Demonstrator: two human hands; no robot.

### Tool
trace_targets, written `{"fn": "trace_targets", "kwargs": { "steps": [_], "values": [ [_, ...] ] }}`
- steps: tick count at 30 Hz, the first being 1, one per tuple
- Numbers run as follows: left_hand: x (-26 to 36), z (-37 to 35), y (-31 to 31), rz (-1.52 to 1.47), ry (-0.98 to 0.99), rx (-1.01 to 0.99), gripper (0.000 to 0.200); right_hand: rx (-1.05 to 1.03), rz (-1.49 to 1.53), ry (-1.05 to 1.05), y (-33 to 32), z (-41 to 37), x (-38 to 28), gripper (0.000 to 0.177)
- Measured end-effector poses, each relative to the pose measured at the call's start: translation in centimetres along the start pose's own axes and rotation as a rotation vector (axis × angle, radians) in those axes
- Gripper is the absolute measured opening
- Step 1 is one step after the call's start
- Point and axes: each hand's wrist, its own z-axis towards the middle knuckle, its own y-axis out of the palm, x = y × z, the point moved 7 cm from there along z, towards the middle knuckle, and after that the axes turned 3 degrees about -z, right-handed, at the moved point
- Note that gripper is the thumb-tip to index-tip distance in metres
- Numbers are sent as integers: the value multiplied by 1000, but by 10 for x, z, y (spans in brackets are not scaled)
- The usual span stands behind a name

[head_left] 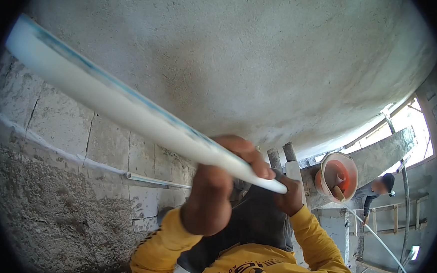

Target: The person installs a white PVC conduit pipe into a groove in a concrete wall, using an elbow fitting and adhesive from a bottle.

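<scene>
A long white plastic pipe (124, 116) with a blue stripe slants across the view, its far end large at the upper left. My left hand (207, 201) is closed around the pipe near its lower end, fingers curled over the top. My right hand (291, 197) grips right at the lower end, which it partly hides. Yellow sleeves cover both arms. Behind the pipe stretches a grey plastered surface (263, 64).
Another white pipe (156, 180) runs along the block wall (108, 140) at left. A bucket (336, 178) sits by a plank (385, 151) at right. Beyond, a person (373, 193) in a dark cap reaches toward a thin pale pole (384, 247), near a wooden ladder (396, 220).
</scene>
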Motion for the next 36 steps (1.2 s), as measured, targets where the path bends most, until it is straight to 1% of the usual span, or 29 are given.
{"fn": "trace_targets", "kwargs": {
  "steps": [1, 2, 3, 5, 6, 7, 8, 10, 12, 13, 15, 16, 18, 19, 20, 21, 22, 23, 24, 25, 26, 28, 29, 32, 34, 35, 36],
  "values": [
    [-17, -5, 5, -10, -1, 30, 54, 14, 61, -20, -2, 14, -19, 25],
    [-19, -6, 4, -25, 21, 33, 53, 26, 121, -38, -2, 24, -37, 21],
    [-18, -6, 1, -40, 43, 40, 52, 2, 103, -74, 1, 26, -49, 20],
    [2, 8, -6, -33, 119, 39, 50, -39, 67, -168, 6, 34, -66, 25],
    [15, 13, -9, -33, 136, 99, 51, -60, 75, -204, 12, 34, -64, 29],
    [31, 20, -11, -10, 135, 113, 53, -81, 85, -239, 22, 32, -57, 33],
    [45, 27, -15, 106, 227, -43, 56, -101, 96, -272, 30, 29, -52, 37],
    [71, 36, -17, 195, 287, -59, 57, -212, 27, -191, 45, 23, -38, 36],
    [80, 37, -18, 228, 292, -13, 59, -291, -32, -106, 63, 13, -20, 32],
    [73, 35, -19, 232, 264, 34, 61, -347, -2, -42, 71, 10, -12, 29],
    [56, 29, -17, 238, 215, 127, 65, -456, 7, 0, 83, 10, -7, 30],
    [43, 24, -21, 237, 163, 125, 68, -506, 11, 22, 88, 13, -6, 31],
    [11, 10, -34, 229, 60, 123, 73, -651, -60, -37, 97, 23, -13, 34],
    [4, 2, -41, 225, 34, 184, 75, -731, -95, -66, 100, 28, -11, 35],
    [-4, -6, -51, 220, 4, 247, 77, -706, -74, -122, 100, 33, -7, 36],
    [-9, -9, -59, 239, 49, 190, 65, -679, -51, -175, 99, 37, -1, 37],
    [-16, -18, -73, 268, 39, 226, 58, -653, -27, -228, 99, 41, 7, 39],
    [-23, -30, -88, 298, 28, 264, 52, -710, -89, -140, 103, 44, 31, 40],
    [-31, -43, -104, 328, 18, 301, 46, -713, -81, -50, 103, 47, 52, 40],
    [-41, -55, -120, 253, 33, 333, 29, -673, -111, -18, 104, 49, 71, 37],
    [-51, -66, -134, 251, 15, 351, 28, -635, -138, 9, 106, 49, 87, 34],
    [-69, -87, -159, 262, -10, 391, 25, -677, -112, 22, 117, 42, 114, 31],
    [-78, -97, -169, 255, -16, 457, 21, -696, -94, 28, 127, 37, 124, 29],
    [-97, -117, -183, 270, -8, 473, 19, -722, 4, 24, 156, 27, 123, 26],
    [-110, -127, -188, 165, 22, 447, 13, -797, 58, -73, 187, 12, 128, 35],
    [-117, -133, -189, 136, 9, 473, 11, -847, 68, -111, 206, 0, 126, 38],
    [-122, -135, -184, 199, -5, 526, 10, -892, 83, -172, 226, -6, 116, 41]
  ]
}}
